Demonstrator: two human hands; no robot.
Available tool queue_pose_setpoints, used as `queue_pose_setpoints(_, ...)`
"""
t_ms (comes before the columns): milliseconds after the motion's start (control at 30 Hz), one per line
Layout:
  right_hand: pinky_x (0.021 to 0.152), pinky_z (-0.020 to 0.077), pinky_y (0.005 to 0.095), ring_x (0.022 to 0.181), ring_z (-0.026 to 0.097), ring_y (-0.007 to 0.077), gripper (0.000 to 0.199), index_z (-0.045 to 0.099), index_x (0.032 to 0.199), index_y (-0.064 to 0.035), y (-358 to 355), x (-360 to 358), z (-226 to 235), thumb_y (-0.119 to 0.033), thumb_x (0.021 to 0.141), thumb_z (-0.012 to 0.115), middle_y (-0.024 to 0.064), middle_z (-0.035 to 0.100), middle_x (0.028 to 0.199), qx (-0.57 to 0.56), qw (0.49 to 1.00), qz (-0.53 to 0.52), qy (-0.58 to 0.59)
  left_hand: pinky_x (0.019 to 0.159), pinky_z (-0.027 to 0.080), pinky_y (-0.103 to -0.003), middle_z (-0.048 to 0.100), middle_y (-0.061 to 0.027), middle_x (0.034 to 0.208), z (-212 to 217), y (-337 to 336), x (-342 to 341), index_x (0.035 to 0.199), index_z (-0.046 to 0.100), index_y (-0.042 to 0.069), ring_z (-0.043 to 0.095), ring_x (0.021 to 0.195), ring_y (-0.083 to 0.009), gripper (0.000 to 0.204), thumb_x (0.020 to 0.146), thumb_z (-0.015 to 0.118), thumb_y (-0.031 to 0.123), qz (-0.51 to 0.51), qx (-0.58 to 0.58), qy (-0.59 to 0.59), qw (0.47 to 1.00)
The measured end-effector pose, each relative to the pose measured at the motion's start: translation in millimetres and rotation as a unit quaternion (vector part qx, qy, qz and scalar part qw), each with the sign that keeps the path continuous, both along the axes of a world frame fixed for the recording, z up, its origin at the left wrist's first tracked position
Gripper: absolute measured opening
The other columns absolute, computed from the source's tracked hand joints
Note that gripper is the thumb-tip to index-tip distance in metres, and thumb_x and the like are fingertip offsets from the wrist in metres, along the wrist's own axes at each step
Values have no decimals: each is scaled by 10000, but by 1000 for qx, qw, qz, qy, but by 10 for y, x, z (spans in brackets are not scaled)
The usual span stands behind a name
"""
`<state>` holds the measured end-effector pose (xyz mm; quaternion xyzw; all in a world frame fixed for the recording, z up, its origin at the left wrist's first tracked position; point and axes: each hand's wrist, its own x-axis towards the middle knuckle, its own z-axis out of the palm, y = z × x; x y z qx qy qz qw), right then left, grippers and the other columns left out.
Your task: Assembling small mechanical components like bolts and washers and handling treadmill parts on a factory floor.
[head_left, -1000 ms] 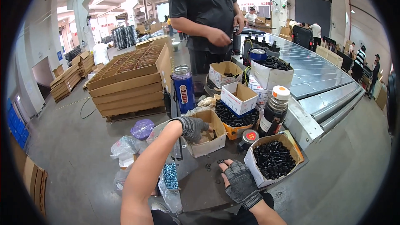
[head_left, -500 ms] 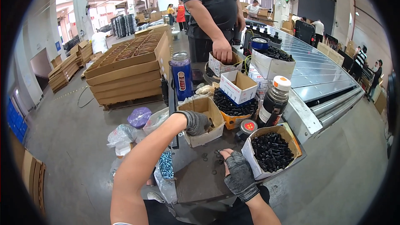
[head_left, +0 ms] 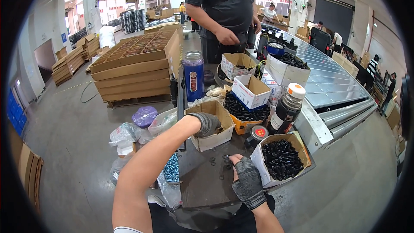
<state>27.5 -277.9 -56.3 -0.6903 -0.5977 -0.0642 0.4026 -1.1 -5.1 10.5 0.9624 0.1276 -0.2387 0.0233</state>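
Conveyor runs along the right of the frame, pallet of flat brown cartons upper left; both sat higher and further off a second ago, so your head has dipped toward the bench. A co-worker in a dark shirt stands at top centre, hand now at the waist instead of over the far boxes. Dark worktop is at lower centre. On it: the open cardboard box at mid-frame, and a second carton of black screws to the right of it. Your left hand is gloved and remains inside the cardboard box, fingers curled down into the contents; whether they've closed on anything I can't tell, the box wall hides the tips. Your right hand has slid in from the screw carton to the loose small black washers on the worktop, fingertips bunched at them, thumb and forefinger nearly closed, grip on a piece not confirmed. Looks like you're mid-pick on both sides. Blue flask and dark bottle with an orange cap are untouched.
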Motion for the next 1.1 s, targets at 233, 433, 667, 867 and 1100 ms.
queue_pose_setpoints(233,963,470,432,1080,594,376,282,604,1186,11,-1,-36,57,-20,912,548,202,622,1172,-6,1000,2,5,876,523,-432,712,-158,1123,161,-98,-82,1223,669,104,678,1031,-351,339,908,573,184,-33,-49,-31,998)
queue_pose_setpoints(433,971,466,437,1081,597,369,276,615,1186,6,-25,-49,60,-57,922,564,200,629,1160,-5,1000,1,15,856,531,-432,720,-167,1079,107,-94,-65,1137,700,78,683,995,-352,293,890,596,198,-10,-32,-43,999)
queue_pose_setpoints(667,963,470,441,1088,595,375,278,623,1175,5,-35,-48,66,-60,908,591,202,631,1163,16,1000,6,16,836,537,-412,726,-164,977,384,-13,-193,1025,715,48,689,936,-336,265,790,725,169,-2,-21,-190,982)
queue_pose_setpoints(867,902,500,359,991,649,266,278,605,1204,3,-110,-147,228,-83,940,618,150,671,1070,69,982,27,172,805,536,-295,694,-61,908,666,-481,-931,979,667,34,649,885,-126,186,796,697,50,77,-447,-476,753)
queue_pose_setpoints(1100,766,506,260,858,642,118,228,620,1185,-18,-43,-299,256,-103,974,632,59,696,963,-6,865,152,478,869,519,-277,673,-17,1045,-310,-1225,-1418,1010,664,50,624,977,-101,164,860,728,54,135,-569,-557,590)
